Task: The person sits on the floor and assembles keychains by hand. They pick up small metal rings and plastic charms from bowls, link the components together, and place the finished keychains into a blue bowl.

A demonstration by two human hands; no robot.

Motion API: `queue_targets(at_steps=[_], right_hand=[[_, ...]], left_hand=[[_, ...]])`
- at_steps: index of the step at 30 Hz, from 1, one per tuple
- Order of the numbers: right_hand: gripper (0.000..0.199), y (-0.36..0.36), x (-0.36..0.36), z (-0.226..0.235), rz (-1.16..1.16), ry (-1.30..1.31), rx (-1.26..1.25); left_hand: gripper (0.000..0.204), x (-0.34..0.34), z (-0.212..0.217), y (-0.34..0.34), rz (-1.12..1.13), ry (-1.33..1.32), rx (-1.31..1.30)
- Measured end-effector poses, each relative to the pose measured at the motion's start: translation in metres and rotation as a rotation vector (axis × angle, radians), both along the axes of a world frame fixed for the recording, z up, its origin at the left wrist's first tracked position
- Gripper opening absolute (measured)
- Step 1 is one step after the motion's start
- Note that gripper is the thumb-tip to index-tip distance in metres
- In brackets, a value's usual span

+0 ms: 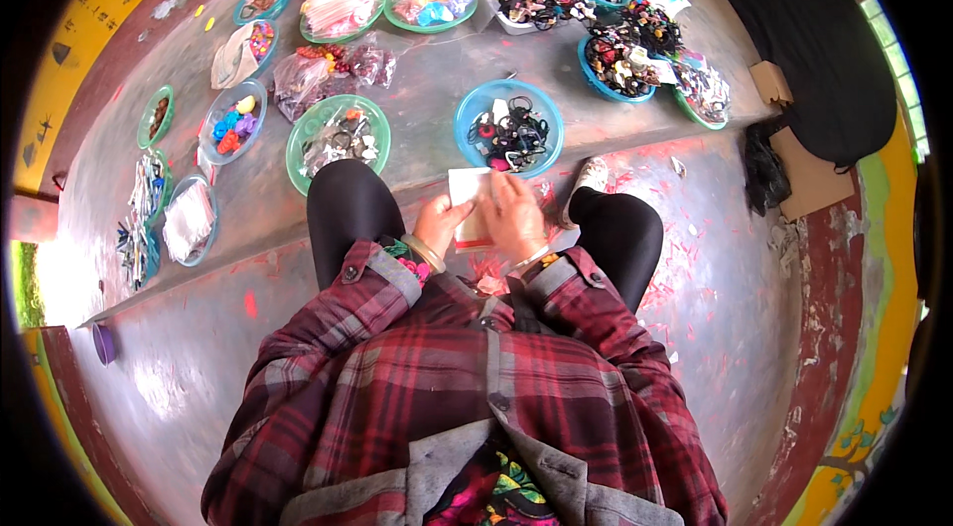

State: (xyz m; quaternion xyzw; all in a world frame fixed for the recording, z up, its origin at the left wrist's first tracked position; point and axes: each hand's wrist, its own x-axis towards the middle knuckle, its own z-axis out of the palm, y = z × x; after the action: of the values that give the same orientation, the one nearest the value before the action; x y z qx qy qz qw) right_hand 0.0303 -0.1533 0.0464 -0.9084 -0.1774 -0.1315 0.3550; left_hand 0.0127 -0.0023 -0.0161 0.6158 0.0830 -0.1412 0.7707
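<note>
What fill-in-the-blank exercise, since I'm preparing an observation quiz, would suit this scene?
The left grip and right grip hold a white flat item whose lower end is ___.
The basin just beyond the right grip is coloured ___.
The nearest green basin stands on that basin's ___ side.
On the lower floor, far left, sits a small container coloured ___.

Missing words: red; blue; left; purple.

Got a purple tub way off to my left. Over on my right there's flat cardboard beside a crumpled black bag.
</note>
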Motion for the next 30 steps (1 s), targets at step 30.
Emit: queue_targets(at_steps=[30], right_hand=[[0.011,-0.011,-0.003,0.013,-0.033,-0.141,-0.013]], left_hand=[[0.016,-0.004,0.027,-0.011,-0.055,0.175,-0.365]])
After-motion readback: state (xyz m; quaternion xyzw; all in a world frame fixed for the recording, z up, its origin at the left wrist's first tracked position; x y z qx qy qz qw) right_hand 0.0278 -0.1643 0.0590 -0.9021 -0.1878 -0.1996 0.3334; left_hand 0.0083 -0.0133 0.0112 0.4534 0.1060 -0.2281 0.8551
